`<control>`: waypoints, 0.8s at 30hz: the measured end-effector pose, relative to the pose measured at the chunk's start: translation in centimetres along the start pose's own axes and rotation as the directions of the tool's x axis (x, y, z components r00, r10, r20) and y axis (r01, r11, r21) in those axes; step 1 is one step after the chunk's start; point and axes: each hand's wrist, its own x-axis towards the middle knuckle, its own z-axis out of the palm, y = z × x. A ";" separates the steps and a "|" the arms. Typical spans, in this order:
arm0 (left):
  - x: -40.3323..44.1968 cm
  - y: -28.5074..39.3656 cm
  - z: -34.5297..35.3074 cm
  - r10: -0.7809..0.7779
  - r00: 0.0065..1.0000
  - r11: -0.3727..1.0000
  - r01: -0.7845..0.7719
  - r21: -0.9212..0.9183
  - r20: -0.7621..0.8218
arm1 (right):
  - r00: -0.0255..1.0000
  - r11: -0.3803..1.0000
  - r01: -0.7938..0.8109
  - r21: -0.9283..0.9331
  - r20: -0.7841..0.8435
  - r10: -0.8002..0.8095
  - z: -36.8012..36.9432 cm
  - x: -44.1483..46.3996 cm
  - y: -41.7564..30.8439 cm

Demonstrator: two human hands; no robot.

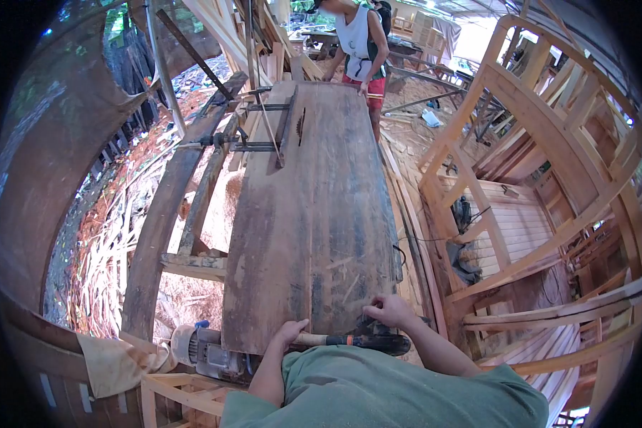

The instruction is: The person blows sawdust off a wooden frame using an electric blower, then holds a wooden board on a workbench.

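Observation:
My left hand (290,333) is closed at the near edge of the long wooden saw table (278,278), thumb on top and other fingers mostly hidden. Beside it is the pale end of a rod-shaped tool with a black and orange body (364,342), lying along the edge at my waist. Whether the hand grips that tool is unclear. Over the table's near right corner, my right hand (394,312) has its fingers curled together; what they hold, if anything, is hidden. A dark object (371,326) sits just below it. Farther up the tabletop, a toothed circular saw blade (301,127) protrudes from a slot.
Clamps (260,146) hold a wooden fence (287,132) left of the blade. Another person (357,43) stands at the far end, a hand on the table. An electric motor (210,349) sits at the near left. Large wooden frames (506,264) stand on the right.

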 end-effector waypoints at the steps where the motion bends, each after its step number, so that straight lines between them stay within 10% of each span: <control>1: 0.1 0.0 -0.1 0.003 1.000 1.000 -0.003 -0.002 -0.002 | 1.000 1.000 -0.010 -0.017 0.004 0.010 -0.1 0.0 -0.2; 24: -0.8 1.0 0.4 -0.084 0.996 0.996 0.084 0.015 0.026 | 0.999 0.998 -0.002 0.062 -0.033 0.004 0.5 0.7 1.2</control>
